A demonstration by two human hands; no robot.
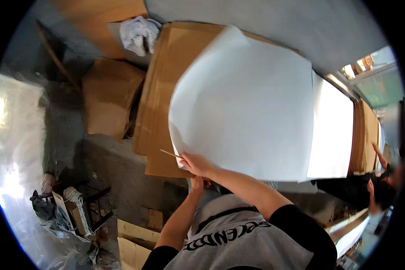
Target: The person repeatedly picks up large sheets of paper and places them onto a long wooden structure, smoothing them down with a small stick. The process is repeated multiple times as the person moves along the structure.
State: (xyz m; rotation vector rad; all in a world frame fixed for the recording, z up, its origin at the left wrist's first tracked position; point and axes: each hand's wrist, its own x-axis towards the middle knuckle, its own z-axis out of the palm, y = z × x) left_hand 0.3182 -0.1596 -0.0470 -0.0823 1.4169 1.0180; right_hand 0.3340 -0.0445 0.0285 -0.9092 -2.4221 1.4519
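A large white sheet (252,103) lies over a stack of brown cardboard (166,90), its left side curling up and its far corner blurred. My right hand (195,164) is closed around a thin wooden stick (168,154) at the sheet's near left corner. The stick points out to the left over the cardboard. Whether those fingers also pinch the sheet, I cannot make out. Just below, my left hand (196,183) is at the near edge of the cardboard. Its fingers are mostly hidden beneath that edge and my right hand.
Another white sheet (332,128) extends to the right, beside more cardboard (370,130) where another person (384,189) is. Left of the stack stands a brown cardboard piece (108,96), with a white cloth (139,35) behind. A cluttered stool (78,209) and boxes (135,238) are nearer.
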